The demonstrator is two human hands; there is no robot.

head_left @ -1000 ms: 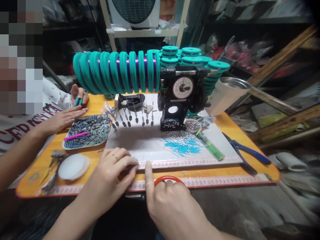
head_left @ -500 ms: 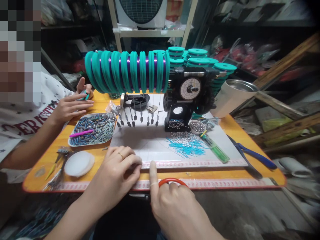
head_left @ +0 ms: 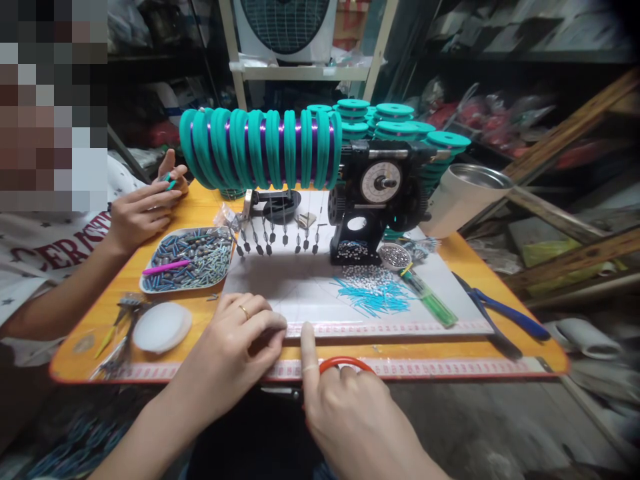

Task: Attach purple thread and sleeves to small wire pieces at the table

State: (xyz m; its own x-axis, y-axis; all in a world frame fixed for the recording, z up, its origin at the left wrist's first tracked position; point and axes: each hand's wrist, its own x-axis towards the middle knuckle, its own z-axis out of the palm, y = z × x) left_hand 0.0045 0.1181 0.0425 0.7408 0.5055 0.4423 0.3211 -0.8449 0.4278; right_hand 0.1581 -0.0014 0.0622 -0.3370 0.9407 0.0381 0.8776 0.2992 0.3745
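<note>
My left hand [head_left: 250,340], with a ring on one finger, rests at the front edge of the white board [head_left: 280,287]. Its fingers are curled and pinched together; what they hold, if anything, is too small to make out. My right hand [head_left: 345,407] is closed round scissors with red handles [head_left: 345,361], the blades hidden. Its index finger stretches forward onto the pink-and-white measuring tape [head_left: 350,329] along the board's edge. Ahead, a winder machine [head_left: 381,183] carries a row of teal spools [head_left: 270,150] with purple line. Small dark weights [head_left: 285,239] hang below them.
On the board lie blue tubes [head_left: 375,297], metal beads [head_left: 363,274] and a green box [head_left: 440,310]. Blue-handled pliers [head_left: 515,317] are at right. A tray of weights [head_left: 200,267], a white lid [head_left: 163,327] and a co-worker's hands [head_left: 145,207] are at left.
The view has shifted slightly, so things on the table sit a little to the right. My hands keep nearly the same pose. The co-worker's fingers have moved a little around a small teal piece.
</note>
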